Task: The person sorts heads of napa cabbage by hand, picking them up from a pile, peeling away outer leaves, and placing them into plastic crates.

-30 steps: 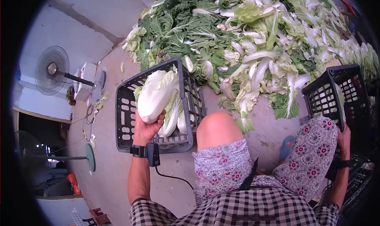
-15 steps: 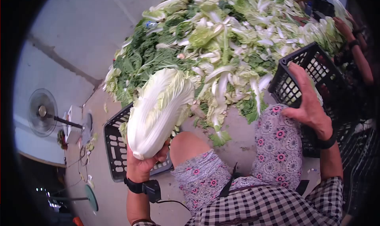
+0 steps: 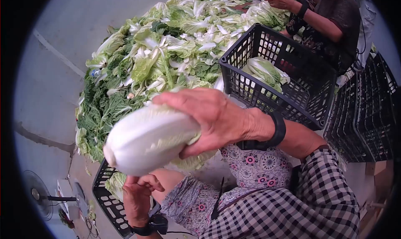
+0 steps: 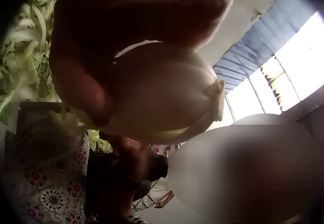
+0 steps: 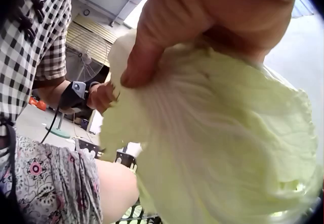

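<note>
The right hand [image 3: 209,115] grips the cabbage [image 3: 148,140] from above, held over the lap; the left hand [image 3: 138,195], fingers loosely curled, supports its underside. Risk: the smooth head slips sideways from the one-sided grip.

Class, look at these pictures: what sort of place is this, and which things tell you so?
Probably a vegetable sorting or trimming area: a big pile of cabbage leaves on a concrete floor, black plastic crates, and another worker beside the pile.

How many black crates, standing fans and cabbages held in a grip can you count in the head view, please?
Black crates: 2
Standing fans: 1
Held cabbages: 1
Total: 4
</note>
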